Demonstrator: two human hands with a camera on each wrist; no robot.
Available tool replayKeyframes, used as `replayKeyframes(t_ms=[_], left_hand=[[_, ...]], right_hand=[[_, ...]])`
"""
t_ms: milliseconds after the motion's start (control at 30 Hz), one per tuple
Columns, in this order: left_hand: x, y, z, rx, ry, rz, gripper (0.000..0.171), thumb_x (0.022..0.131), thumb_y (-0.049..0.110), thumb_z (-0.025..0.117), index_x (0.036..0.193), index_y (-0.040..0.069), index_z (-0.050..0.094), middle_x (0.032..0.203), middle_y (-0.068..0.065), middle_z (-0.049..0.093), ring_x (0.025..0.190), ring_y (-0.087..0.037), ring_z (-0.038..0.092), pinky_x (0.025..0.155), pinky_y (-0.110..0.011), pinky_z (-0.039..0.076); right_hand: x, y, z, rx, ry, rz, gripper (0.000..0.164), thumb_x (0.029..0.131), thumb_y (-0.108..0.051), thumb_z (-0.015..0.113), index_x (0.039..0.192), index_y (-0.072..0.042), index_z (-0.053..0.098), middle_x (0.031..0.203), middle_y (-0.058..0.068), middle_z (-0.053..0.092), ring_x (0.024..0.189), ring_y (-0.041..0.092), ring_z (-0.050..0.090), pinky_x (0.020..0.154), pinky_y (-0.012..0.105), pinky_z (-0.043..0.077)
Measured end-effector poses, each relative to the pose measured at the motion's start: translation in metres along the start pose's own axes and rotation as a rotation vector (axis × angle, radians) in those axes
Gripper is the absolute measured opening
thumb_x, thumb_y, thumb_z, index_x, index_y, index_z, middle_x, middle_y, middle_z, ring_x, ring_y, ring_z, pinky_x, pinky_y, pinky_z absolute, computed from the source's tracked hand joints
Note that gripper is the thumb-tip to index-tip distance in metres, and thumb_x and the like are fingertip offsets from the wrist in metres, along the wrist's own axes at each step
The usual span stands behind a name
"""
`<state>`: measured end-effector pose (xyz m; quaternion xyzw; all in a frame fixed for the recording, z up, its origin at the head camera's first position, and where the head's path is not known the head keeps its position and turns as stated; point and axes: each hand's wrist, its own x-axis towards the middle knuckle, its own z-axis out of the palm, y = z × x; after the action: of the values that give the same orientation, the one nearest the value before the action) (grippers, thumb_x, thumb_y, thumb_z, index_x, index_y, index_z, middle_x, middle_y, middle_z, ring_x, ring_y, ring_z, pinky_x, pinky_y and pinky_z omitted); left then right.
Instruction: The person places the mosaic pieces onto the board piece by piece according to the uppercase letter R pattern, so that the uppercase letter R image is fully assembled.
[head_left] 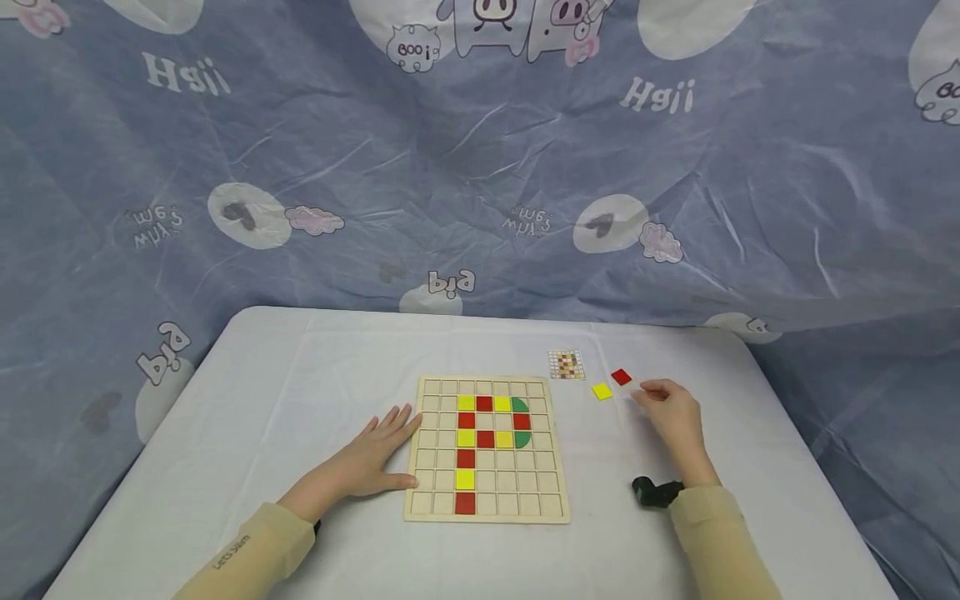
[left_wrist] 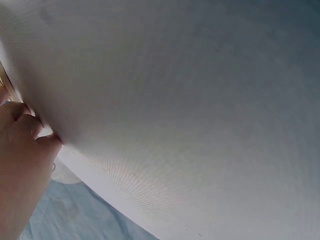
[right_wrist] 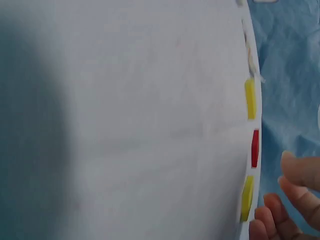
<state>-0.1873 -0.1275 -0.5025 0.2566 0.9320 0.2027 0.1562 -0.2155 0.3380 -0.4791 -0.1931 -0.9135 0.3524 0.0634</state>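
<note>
My left hand point(head_left: 372, 457) lies with spread fingers at the left edge of a wooden grid board point(head_left: 551, 479), its fingertips and thumb touching the frame. Red, yellow and green tiles in the board form a P shape. To the board's right, my right hand point(head_left: 675, 417) hovers with bent fingers beside a red tile point(head_left: 621, 377) and a yellow tile point(head_left: 602, 392). The right wrist view shows another yellow tile point(right_wrist: 246, 198) close to these fingertips; in the head view the hand hides it. Nothing shows between the right thumb and fingers.
A small pattern card point(head_left: 566, 365) lies beyond the board's upper right corner. A black device point(head_left: 654, 492) is at the right wrist. White cloth point(head_left: 352, 358) covers the table, and a blue printed curtain point(head_left: 465, 167) hangs behind it.
</note>
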Motion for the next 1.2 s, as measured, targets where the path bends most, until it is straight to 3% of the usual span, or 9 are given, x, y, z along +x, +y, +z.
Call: replayKeyframes(t_ms=[100,267,700,1000,1200], left_hand=[[0.000,-0.001,0.000,-0.005,0.000,0.007,0.098,0.083,0.055,0.072,0.158,0.013,0.023,0.165,-0.014,0.015,0.153,-0.035,0.012,0.123,-0.057,0.013],[-0.002,-0.002,0.000,-0.010,0.000,0.016,0.098,0.084,0.054,0.071,0.158,0.012,0.022,0.165,-0.016,0.015,0.153,-0.037,0.011,0.122,-0.058,0.013],[-0.001,-0.003,-0.001,-0.021,0.000,0.030,0.098,0.084,0.054,0.070,0.157,0.010,0.022,0.165,-0.017,0.014,0.153,-0.038,0.011,0.122,-0.059,0.012],[0.000,-0.003,0.000,-0.029,-0.006,0.025,0.098,0.084,0.055,0.070,0.158,0.010,0.022,0.165,-0.016,0.014,0.153,-0.037,0.010,0.122,-0.059,0.011],[0.000,-0.003,-0.001,-0.027,-0.007,0.023,0.099,0.084,0.055,0.071,0.157,0.010,0.022,0.165,-0.017,0.014,0.153,-0.038,0.009,0.122,-0.059,0.011]], right_hand=[[0.004,0.007,-0.001,-0.011,0.014,0.084,0.037,0.092,-0.019,0.066,0.122,0.004,0.063,0.113,0.023,0.064,0.099,0.034,0.058,0.075,0.037,0.049],[0.007,0.009,-0.001,-0.028,0.017,0.151,0.041,0.092,-0.017,0.067,0.123,0.008,0.059,0.116,0.026,0.059,0.101,0.038,0.056,0.081,0.046,0.050],[0.012,0.009,0.000,-0.069,-0.004,0.162,0.035,0.089,-0.015,0.070,0.114,0.009,0.062,0.099,0.023,0.062,0.085,0.032,0.057,0.067,0.037,0.048],[0.010,0.008,0.000,-0.059,-0.037,0.190,0.039,0.090,-0.020,0.070,0.115,0.007,0.060,0.097,0.020,0.059,0.086,0.030,0.053,0.066,0.033,0.043],[0.003,0.000,0.002,-0.027,-0.043,0.110,0.033,0.091,-0.020,0.068,0.113,0.004,0.066,0.092,0.015,0.064,0.079,0.024,0.055,0.060,0.026,0.042]])
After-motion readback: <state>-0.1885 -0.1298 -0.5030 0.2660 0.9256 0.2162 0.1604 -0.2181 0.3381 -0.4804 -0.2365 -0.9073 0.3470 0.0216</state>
